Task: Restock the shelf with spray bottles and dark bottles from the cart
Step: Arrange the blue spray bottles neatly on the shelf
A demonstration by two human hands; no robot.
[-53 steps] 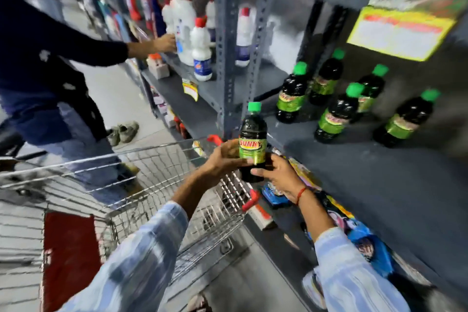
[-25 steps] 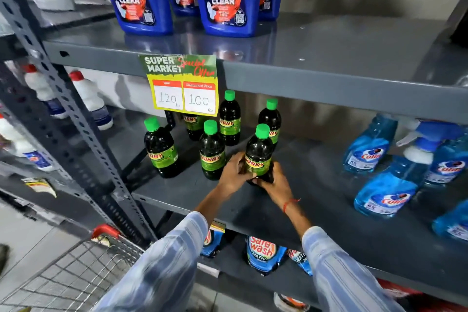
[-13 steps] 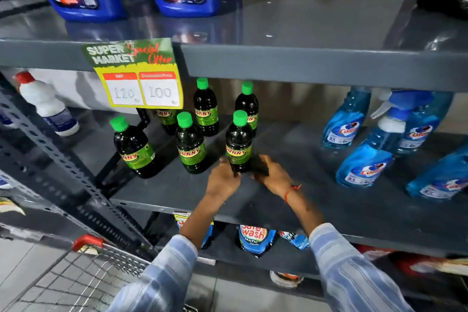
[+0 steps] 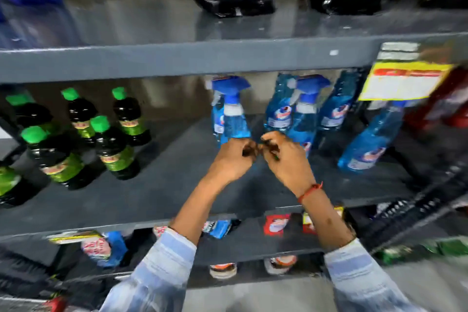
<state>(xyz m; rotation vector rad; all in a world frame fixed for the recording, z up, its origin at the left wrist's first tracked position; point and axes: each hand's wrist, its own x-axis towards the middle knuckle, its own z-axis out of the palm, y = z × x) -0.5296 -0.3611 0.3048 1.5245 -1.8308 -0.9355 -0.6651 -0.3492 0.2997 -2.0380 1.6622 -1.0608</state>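
- The left hand and the right hand meet over the bare middle of the grey shelf, fingers curled and fingertips almost touching. Neither holds a bottle, though motion blur hides whether something small is pinched between them.
- Just behind the hands stands a blue spray bottle, upright and near the left knuckles without clearly touching; more spray bottles cluster to its right, one leaning.
- Well to the left, the dark bottles with green caps stand grouped on the same shelf (six or so, the edge ones cut off).
- By my reading, both kinds are already partly stocked, with open shelf between the groups.
- The cart is out of view, so what remains to restock cannot be judged.
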